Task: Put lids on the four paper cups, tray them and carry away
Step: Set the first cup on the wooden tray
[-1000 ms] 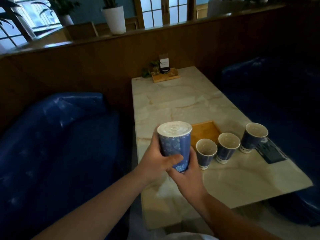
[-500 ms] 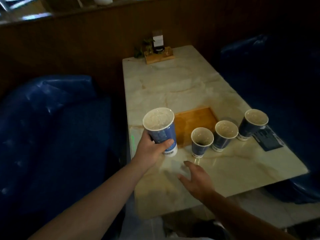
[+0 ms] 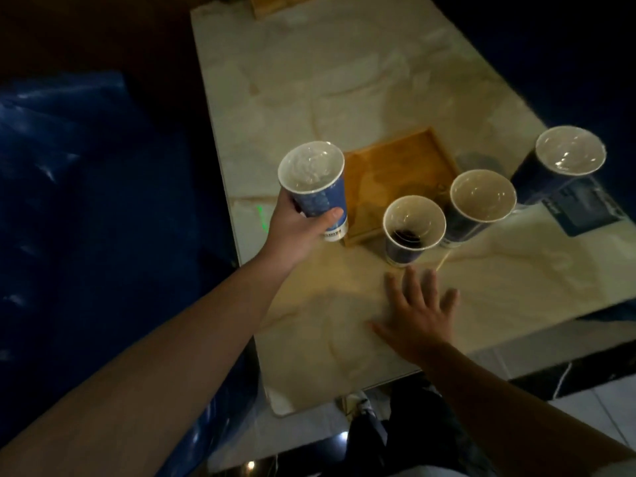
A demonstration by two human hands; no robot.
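Note:
My left hand (image 3: 297,228) grips a blue paper cup with a clear lid (image 3: 315,187), held just left of the wooden tray (image 3: 395,177), its base near the tray's front left corner. Three more blue cups stand in a row to the right of the tray: the nearest cup (image 3: 411,232) has no lid and dark liquid inside, the middle cup (image 3: 480,204) and the far right cup (image 3: 564,163) look lidded. My right hand (image 3: 418,311) hovers with fingers spread over the table just in front of the nearest cup, holding nothing.
The marble table (image 3: 344,98) runs away from me. A dark card (image 3: 585,204) lies at its right edge by the far cup. A blue padded seat (image 3: 69,201) is on the left, and another wooden holder (image 3: 272,3) sits at the far end.
My right hand let go of the lidded cup and dropped toward the table. My left hand carried the cup leftward and down beside the tray. The camera tilted down.

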